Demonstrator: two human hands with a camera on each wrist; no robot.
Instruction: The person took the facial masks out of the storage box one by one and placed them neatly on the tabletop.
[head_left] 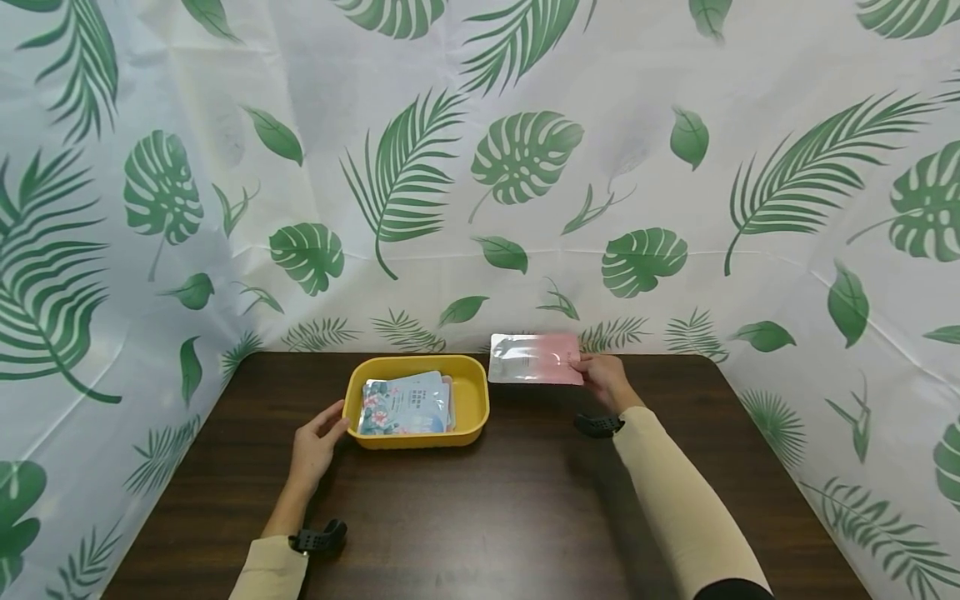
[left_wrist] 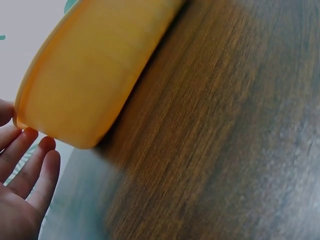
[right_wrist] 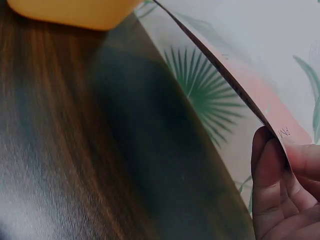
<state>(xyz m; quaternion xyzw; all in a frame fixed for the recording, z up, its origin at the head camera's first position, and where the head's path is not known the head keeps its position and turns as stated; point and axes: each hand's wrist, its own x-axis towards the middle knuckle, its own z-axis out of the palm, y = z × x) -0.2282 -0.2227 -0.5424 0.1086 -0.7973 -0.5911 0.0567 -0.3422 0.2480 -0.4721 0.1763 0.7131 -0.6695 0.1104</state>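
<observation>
Right hand (head_left: 606,379) pinching a pink sachet (head_left: 536,359) right of the yellow tub (head_left: 474,398), left hand (head_left: 315,446) lying open, fingertips touching the tub's left end

Tray (head_left: 472,400): yellow. Packets (head_left: 405,404) in the tray: pale blue, floral print. Sachet (head_left: 534,359): silver-white fading to pink. Table (head_left: 480,517): dark brown wood grain. Backdrop (head_left: 525,167): white, green leaf pattern. Sleeves (head_left: 682,500): cream

Dark brown wooden table (head_left: 487,517) with visible grain, backed by a leaf-print curtain, a yellow plastic tray (head_left: 471,402) standing directly on it near the far edge left of centre, pale blue sachets (head_left: 407,403) stacked inside the tray
</observation>
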